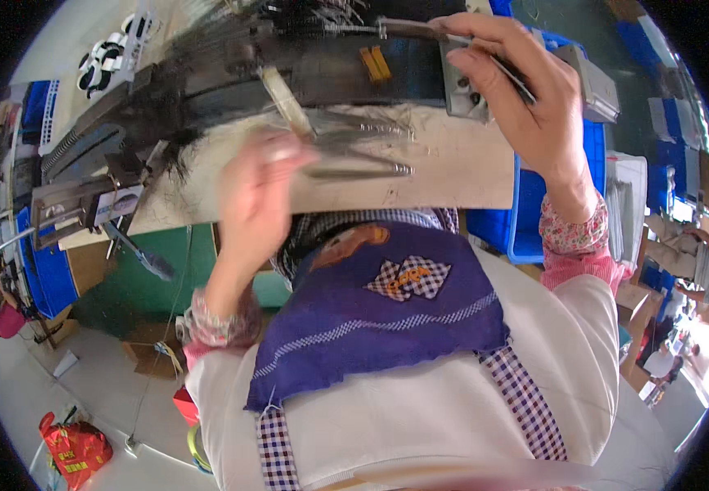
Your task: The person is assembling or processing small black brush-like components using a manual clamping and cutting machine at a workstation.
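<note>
At the upper right, my right hand (538, 102) is closed with thumb and forefinger near a slim metal tool (416, 30), which reaches left over the dark machine bed; its exact kind is unclear. Part of a thin metal piece shows inside that palm. Smeared by motion, my left hand (260, 192) hovers over the near edge of the wooden board (453, 180). Just beyond its fingers slants a pale, yellowish stick (285, 100); whether they touch cannot be told. Long thin metal tools (363, 170) lie on the board beside this hand.
Two small yellow pieces (375, 63) rest on the dark machine bed (334, 78). A metal block (462, 94) sits by my right hand. Blue bins (526, 213) stand at the right. Black-and-white rolls (109, 53) are at the far left, and a metal fixture (64, 214) juts out nearer.
</note>
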Tool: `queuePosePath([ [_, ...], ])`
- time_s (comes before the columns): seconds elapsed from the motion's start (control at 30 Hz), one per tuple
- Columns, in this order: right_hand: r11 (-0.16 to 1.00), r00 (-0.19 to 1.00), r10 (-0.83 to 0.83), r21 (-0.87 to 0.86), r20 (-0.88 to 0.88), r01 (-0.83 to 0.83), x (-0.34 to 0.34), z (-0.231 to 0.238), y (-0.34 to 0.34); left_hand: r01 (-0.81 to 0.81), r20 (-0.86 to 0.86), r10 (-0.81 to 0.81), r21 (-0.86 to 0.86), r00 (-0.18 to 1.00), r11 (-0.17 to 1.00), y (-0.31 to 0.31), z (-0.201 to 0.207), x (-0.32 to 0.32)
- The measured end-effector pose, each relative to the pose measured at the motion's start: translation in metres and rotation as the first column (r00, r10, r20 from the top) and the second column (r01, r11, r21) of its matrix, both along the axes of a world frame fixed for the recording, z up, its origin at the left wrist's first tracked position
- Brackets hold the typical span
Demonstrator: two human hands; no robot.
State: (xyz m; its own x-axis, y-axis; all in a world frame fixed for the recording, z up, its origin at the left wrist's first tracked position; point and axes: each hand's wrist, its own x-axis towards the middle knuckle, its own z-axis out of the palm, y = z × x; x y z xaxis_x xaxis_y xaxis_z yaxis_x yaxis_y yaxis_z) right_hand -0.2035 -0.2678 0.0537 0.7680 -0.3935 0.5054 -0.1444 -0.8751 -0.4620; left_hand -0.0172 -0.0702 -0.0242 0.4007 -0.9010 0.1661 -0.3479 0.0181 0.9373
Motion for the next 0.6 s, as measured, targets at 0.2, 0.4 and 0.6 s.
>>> queuePosePath([
  [0.2, 0.987, 0.994, 0.078, -0.137, -0.081, -0.088, 0.034, -0.048, -0.039, -0.114, -0.637, 0.126, 0.061, 0.76, 0.992, -0.022, -0.031, -0.019],
  [0.4, 0.932, 0.969, 0.039, -0.34, -0.245, -0.123, 0.068, -0.052, -0.037, -0.178, -0.931, -0.109, -0.18, 0.349, 0.967, -0.043, 0.032, -0.027],
  [0.6, 0.921, 0.956, 0.2, -0.291, -0.217, -0.258, 0.073, -0.061, -0.034, -0.428, -0.779, -0.578, -0.449, -0.243, 0.785, 0.01, 0.031, 0.058],
])
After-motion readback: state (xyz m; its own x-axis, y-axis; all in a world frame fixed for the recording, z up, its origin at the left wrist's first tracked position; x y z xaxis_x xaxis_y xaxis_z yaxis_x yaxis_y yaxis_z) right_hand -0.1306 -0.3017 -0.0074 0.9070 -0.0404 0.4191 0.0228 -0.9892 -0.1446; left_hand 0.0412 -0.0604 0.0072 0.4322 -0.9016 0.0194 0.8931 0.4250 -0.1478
